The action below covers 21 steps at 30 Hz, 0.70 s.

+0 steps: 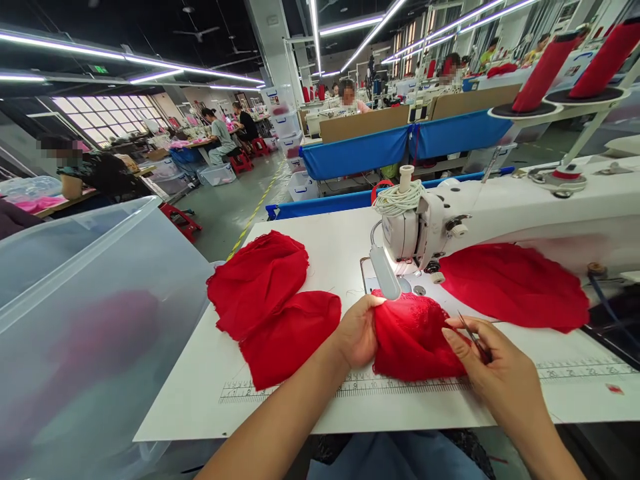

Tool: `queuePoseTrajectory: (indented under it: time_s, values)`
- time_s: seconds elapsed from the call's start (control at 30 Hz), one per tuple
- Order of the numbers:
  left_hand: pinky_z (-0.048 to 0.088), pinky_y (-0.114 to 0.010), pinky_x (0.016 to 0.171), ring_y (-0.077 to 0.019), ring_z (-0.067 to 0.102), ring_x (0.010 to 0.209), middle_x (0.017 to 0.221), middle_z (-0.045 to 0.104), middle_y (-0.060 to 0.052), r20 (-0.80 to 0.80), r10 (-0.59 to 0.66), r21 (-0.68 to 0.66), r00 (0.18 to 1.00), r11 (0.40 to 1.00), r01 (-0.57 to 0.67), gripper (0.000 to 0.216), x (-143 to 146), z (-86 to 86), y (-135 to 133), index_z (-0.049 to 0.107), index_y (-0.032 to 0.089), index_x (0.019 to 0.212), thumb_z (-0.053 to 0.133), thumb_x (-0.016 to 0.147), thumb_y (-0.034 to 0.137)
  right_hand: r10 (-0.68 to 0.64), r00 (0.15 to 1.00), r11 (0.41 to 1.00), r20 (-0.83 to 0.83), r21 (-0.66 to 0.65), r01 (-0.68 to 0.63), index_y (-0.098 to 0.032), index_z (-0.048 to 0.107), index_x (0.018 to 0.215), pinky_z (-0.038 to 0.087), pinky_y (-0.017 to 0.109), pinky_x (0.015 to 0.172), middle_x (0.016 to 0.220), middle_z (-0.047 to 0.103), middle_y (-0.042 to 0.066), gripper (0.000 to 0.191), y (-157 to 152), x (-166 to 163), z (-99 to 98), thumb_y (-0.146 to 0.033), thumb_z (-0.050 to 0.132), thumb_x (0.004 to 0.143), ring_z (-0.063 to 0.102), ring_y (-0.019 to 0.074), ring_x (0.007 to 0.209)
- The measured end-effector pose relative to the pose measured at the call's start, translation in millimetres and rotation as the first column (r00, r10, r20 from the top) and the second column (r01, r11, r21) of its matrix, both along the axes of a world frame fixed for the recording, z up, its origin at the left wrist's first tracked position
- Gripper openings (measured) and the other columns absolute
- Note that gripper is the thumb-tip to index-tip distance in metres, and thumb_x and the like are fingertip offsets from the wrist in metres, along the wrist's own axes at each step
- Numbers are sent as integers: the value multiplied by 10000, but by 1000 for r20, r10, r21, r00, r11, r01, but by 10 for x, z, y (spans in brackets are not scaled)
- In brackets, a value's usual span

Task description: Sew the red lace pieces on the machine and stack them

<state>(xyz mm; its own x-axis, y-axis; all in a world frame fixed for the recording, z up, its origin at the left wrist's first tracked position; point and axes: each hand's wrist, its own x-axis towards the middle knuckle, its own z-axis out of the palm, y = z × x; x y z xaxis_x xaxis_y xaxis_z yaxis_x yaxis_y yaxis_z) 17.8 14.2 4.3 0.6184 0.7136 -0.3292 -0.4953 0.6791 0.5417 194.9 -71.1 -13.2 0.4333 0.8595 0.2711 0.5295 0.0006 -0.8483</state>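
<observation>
One lace piece (pixel 413 337), red, on the table (pixel 330 260) just before the sewing machine (pixel 500 213), under its lamp (pixel 386 272). Left hand (pixel 357 331): clamped on its left edge. Right hand (pixel 493 363): fingers pinched on a thin metal tool (pixel 473 337), at its right edge. Red piles (pixel 260 280) left; right pile (pixel 515 283) under the machine's arm.

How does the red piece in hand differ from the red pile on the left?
The red piece is gripped by the left hand, with the right hand, holding a thin tool, at its other edge; the red pile lies untouched. The red piece sits lit under the lamp; the red pile lies aside, unlit. Both are red fabric on the white table.
</observation>
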Motion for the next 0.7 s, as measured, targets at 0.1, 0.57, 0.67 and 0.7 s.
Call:
queuePoseTrajectory:
  time_s: [0.1,0.57,0.67,0.7]
  values:
    - [536,-314,849,-241,707,871,836,734,-101,-21,23,29,1000,999,-22,200,28,-8,-38,664,104,859,715,696,208,-100,992,995,-72,10,101,-248,680,879,474,264,597,861,685,5,322,-96,-65,-20,-557,634,801,497,124,521]
    - [534,-332,905,-263,706,934,956,733,-142,-33,-17,125,999,992,21,450,42,-84,-90,675,74,1023,854,655,262,24,986,999,-167,26,-20,-235,699,803,414,221,406,490,529,-43,259,50,-296,80,-466,642,701,466,133,412]
    - [511,-348,951,-271,699,973,952,732,-160,-26,-14,3,1000,1000,14,299,42,-118,-66,673,60,987,735,761,246,3,984,1000,-179,17,0,-229,698,845,436,232,418,540,564,-28,308,71,-295,115,-480,633,679,471,135,423]
    - [503,-364,968,-276,697,984,948,731,-165,-18,3,-66,1000,998,-4,265,42,-133,-52,668,56,976,684,790,244,-5,983,1000,-185,-2,5,-226,697,879,460,237,439,584,601,-16,335,76,-286,103,-484,631,675,494,139,441]
